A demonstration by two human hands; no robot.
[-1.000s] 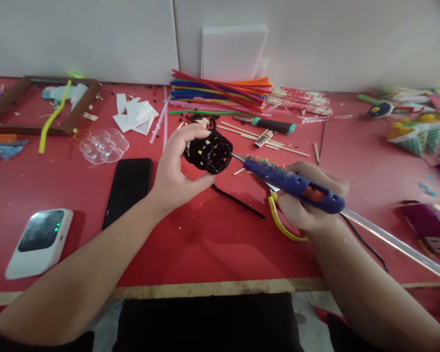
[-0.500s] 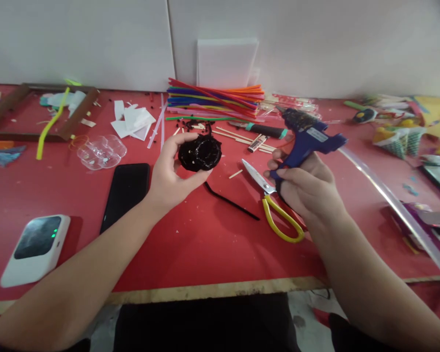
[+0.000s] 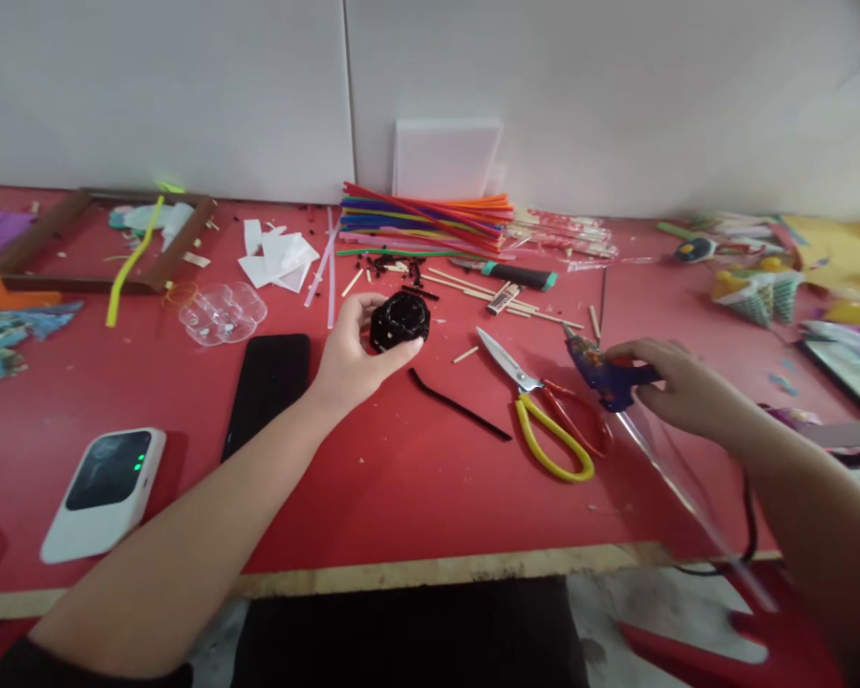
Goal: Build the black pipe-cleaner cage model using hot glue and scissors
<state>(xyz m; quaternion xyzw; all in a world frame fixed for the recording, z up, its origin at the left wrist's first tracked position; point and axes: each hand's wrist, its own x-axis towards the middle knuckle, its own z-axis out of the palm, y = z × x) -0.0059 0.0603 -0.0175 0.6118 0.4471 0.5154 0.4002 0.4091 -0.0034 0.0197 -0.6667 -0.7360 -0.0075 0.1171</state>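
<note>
My left hand [image 3: 348, 358] is closed around a small black rounded piece [image 3: 401, 323] with a hollow top and a glossy, bumpy surface. My right hand [image 3: 688, 387] grips a blue hot glue gun [image 3: 609, 376] by its handle, low over the table at the right. A long clear glue stick [image 3: 670, 487] trails from the gun's rear toward the table edge. Scissors [image 3: 553, 438] with yellow and red handles lie open just left of the gun. A bent black pipe cleaner [image 3: 462, 406] rests on the table below the black piece.
A bundle of coloured pipe cleaners [image 3: 426, 220] lies at the back, with a cutter [image 3: 516, 274] and wooden sticks [image 3: 473, 290] before it. Left are a phone [image 3: 268, 392], a white device [image 3: 104, 492], a clear plastic tray [image 3: 222, 313] and a brown frame [image 3: 90, 285].
My right hand has moved right and down, bringing the glue gun from mid-air to the table. My left hand still holds the black piece, now slightly lower.
</note>
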